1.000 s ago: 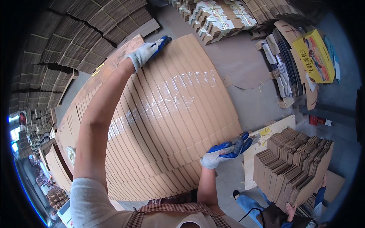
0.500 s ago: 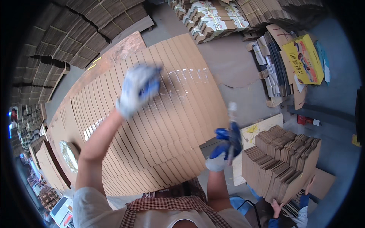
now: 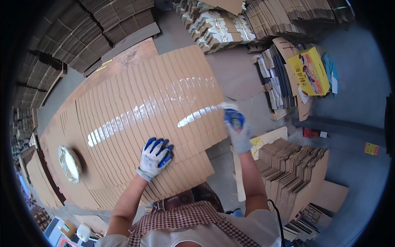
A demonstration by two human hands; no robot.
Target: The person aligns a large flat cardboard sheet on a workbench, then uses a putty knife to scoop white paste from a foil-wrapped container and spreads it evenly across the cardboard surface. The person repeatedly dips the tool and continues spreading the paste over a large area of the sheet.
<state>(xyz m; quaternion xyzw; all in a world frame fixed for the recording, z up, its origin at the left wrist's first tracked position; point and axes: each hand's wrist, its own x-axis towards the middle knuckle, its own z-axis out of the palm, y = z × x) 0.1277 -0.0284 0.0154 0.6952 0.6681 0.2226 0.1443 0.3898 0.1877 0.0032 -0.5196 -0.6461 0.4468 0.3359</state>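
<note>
Overlapping brown cardboard sheets [image 3: 123, 164] lie fanned out in a stepped row across the work surface. My left hand [image 3: 155, 158], in a white glove with blue on the palm side and fingers, rests on their near part with its fingers spread. At the right edge of the sheets, my gloved right hand [image 3: 237, 129] is closed around what looks like a brush, mostly hidden by the hand and blurred. From its whitish tip, a wet white streak [image 3: 193, 117] runs left over the sheets. A longer glossy streak [image 3: 123, 119] crosses the steps further left.
A plastic-lined bowl [image 3: 69, 164] with white contents sits on the left end of the cardboard. At right stand a stack of folded cardboard [image 3: 296, 168] and a yellow box [image 3: 309, 72] on piled sheets. Bundled cardboard [image 3: 78, 37] rises at the far left.
My left hand has come down and nearer, onto the sheets. My right hand has moved up to their right edge, and a fresh white streak shows. Another person's hands at lower right are gone from view.
</note>
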